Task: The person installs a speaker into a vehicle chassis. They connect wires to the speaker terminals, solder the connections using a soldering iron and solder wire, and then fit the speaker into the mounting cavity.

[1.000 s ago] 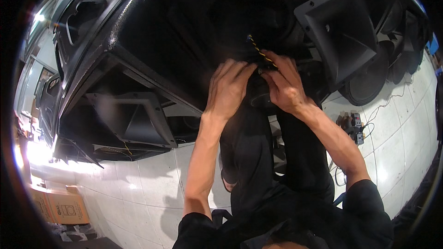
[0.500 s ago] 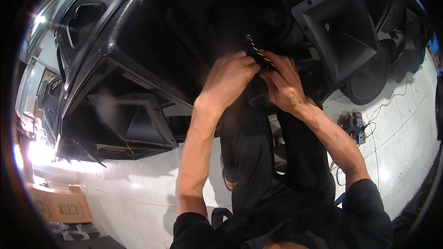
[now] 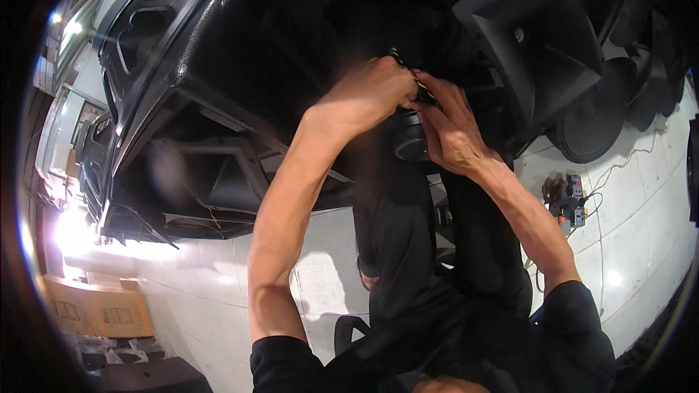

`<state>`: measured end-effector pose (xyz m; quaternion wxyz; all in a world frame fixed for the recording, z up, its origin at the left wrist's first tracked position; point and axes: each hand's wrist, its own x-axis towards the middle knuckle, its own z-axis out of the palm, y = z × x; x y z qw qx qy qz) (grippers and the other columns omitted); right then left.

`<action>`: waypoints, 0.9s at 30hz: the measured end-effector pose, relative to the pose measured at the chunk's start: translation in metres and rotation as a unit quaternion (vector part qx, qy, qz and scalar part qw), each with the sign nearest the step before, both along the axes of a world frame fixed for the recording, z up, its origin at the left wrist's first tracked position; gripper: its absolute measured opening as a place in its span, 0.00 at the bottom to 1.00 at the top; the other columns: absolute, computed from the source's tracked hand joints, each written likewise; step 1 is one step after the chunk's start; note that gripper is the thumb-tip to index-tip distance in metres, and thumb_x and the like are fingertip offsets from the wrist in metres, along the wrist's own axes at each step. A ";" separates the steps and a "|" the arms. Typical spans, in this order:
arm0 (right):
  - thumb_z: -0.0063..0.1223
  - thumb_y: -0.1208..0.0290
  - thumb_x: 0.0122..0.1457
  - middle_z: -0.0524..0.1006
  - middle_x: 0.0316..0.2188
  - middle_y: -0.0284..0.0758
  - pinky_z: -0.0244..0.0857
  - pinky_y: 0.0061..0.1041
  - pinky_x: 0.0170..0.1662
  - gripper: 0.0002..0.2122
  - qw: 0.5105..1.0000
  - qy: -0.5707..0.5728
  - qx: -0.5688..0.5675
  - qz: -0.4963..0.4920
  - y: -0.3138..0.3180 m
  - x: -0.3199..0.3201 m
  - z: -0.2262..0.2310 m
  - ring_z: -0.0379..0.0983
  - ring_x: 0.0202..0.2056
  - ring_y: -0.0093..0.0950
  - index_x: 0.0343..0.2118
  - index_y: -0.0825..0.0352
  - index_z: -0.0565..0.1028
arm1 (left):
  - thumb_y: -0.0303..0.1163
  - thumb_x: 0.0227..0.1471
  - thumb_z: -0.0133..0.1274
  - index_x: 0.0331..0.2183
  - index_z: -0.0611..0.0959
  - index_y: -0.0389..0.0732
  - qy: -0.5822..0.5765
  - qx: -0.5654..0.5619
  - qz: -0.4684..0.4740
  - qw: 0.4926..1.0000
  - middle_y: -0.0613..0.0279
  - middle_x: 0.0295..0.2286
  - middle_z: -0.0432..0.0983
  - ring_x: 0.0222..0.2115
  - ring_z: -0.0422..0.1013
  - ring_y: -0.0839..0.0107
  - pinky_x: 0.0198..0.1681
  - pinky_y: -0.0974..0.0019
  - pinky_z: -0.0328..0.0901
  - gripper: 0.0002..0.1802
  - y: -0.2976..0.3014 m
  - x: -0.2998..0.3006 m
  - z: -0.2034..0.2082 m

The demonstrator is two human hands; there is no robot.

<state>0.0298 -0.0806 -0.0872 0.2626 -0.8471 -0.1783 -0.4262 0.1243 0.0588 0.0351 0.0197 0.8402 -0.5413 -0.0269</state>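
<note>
Right hand (image 3: 460, 131): thumb and fingers appear to pinch lower end of yellow-black cable (image 3: 422, 90). Left hand (image 3: 378, 91): fingers bunched against same cable, tips hidden; cannot tell whether pinching. Round black part (image 3: 412, 144) just below hands, over person's legs (image 3: 397, 225). Cable runs up toward dark speaker cabinet (image 3: 291, 84). Judged partway: cable end near round part, which looks outside cabinet; joint hidden, so remaining work unclear. Horn (image 3: 553, 58) right of hands; power strip (image 3: 577, 189) toward floor's (image 3: 633, 233) right edge.
</note>
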 end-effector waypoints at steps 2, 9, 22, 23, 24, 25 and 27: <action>0.55 0.84 0.54 0.66 0.59 0.47 0.65 0.41 0.57 0.10 1.000 0.005 -0.003 -0.003 -0.002 -0.002 -0.002 0.65 0.56 0.44 0.40 0.74 0.77 | 0.23 0.51 0.58 0.35 0.87 0.36 0.036 0.005 -0.005 0.999 0.49 0.34 0.83 0.39 0.79 0.54 0.43 0.58 0.73 0.08 -0.001 0.000 0.005; 0.53 0.88 0.51 0.64 0.61 0.47 0.63 0.44 0.57 0.15 1.000 0.007 0.013 0.015 0.000 -0.001 -0.008 0.66 0.56 0.48 0.43 0.71 0.73 | 0.22 0.49 0.57 0.33 0.86 0.35 0.068 0.013 -0.018 0.997 0.46 0.30 0.81 0.34 0.78 0.51 0.38 0.56 0.71 0.07 0.005 0.009 0.007; 0.54 0.87 0.51 0.65 0.59 0.47 0.63 0.45 0.58 0.17 1.000 -0.013 0.012 0.006 0.001 -0.001 -0.009 0.66 0.56 0.49 0.45 0.69 0.73 | 0.25 0.53 0.56 0.33 0.88 0.38 0.050 -0.016 -0.027 0.998 0.47 0.30 0.81 0.34 0.78 0.49 0.38 0.55 0.71 0.07 0.003 0.007 0.002; 0.55 0.87 0.50 0.66 0.58 0.48 0.63 0.44 0.56 0.17 1.000 -0.025 0.010 -0.007 0.001 -0.002 -0.009 0.67 0.55 0.48 0.45 0.69 0.73 | 0.25 0.53 0.56 0.34 0.88 0.38 0.050 -0.010 -0.023 0.998 0.47 0.30 0.81 0.34 0.78 0.49 0.38 0.55 0.71 0.07 0.002 0.008 0.002; 0.55 0.86 0.50 0.67 0.57 0.48 0.64 0.43 0.55 0.18 0.999 -0.036 0.008 -0.020 0.003 -0.003 -0.009 0.67 0.54 0.47 0.45 0.68 0.74 | 0.25 0.53 0.56 0.34 0.88 0.37 0.056 -0.007 -0.019 0.998 0.46 0.31 0.81 0.34 0.78 0.49 0.39 0.55 0.71 0.07 0.002 0.008 0.002; 0.56 0.86 0.50 0.67 0.55 0.48 0.65 0.43 0.54 0.18 0.998 -0.047 0.006 -0.033 0.004 -0.005 -0.009 0.68 0.53 0.47 0.45 0.68 0.74 | 0.25 0.53 0.56 0.34 0.88 0.37 0.062 -0.003 -0.015 0.998 0.46 0.31 0.81 0.34 0.78 0.49 0.39 0.55 0.72 0.08 0.001 0.009 0.002; 0.56 0.80 0.53 0.68 0.53 0.47 0.65 0.41 0.51 0.11 0.995 -0.056 -0.018 -0.076 0.006 -0.008 -0.011 0.68 0.51 0.43 0.40 0.70 0.77 | 0.25 0.53 0.56 0.35 0.87 0.36 0.074 -0.006 -0.015 0.997 0.45 0.31 0.81 0.34 0.78 0.50 0.40 0.55 0.72 0.08 0.000 0.011 0.001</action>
